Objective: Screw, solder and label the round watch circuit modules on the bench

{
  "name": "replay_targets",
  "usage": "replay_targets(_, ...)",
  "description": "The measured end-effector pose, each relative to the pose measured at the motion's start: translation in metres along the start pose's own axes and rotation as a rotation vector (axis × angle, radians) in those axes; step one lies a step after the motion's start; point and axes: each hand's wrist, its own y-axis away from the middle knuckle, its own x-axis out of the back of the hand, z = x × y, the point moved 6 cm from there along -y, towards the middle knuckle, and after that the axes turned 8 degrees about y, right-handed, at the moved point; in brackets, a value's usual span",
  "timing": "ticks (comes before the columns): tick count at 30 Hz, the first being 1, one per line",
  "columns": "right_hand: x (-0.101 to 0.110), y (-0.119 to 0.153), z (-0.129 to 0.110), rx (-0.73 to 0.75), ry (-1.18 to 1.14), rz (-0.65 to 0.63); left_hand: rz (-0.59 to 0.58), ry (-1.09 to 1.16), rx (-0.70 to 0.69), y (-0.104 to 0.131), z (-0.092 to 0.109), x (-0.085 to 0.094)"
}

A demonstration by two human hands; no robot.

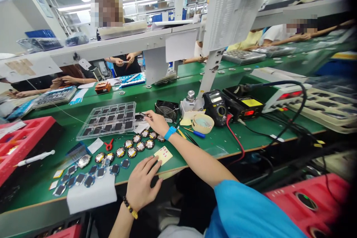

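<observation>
My left hand (143, 182), with a beaded bracelet, lies with fingers spread at the bench edge, its fingertips by a pale yellow card (164, 155) with red marks. My right hand (157, 122), wearing a blue wristband (170, 132), reaches farther in, its fingers closed on a slim dark tool (143, 114) whose exact kind is too small to tell. Between the hands are several round modules (132, 152) with yellow and white parts. Beside my right hand stands a clear compartment tray (107, 131) of dark square pieces. Small square screens (89, 181) lie to the left.
Behind my right hand are a fan (166, 110), a dispenser bottle (190, 98) and a tape roll (203, 124). A multimeter (216, 108) and a soldering station (242, 104) with cables stand at right. Red trays (30, 128) flank the bench. Co-workers sit or stand beyond the metal rail.
</observation>
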Motion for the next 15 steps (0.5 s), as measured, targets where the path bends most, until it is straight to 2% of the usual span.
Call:
replay_targets(6,0.0075,0.0014,-0.0025,-0.021,-0.026,-0.016,0.003,-0.002,-0.012,0.0004,0.0005,0.0004)
replay_targets(15,0.0069,-0.0001,-0.0076,-0.028,-0.132,-0.076,0.009,-0.043,-0.011,-0.0008,-0.0017,0.0002)
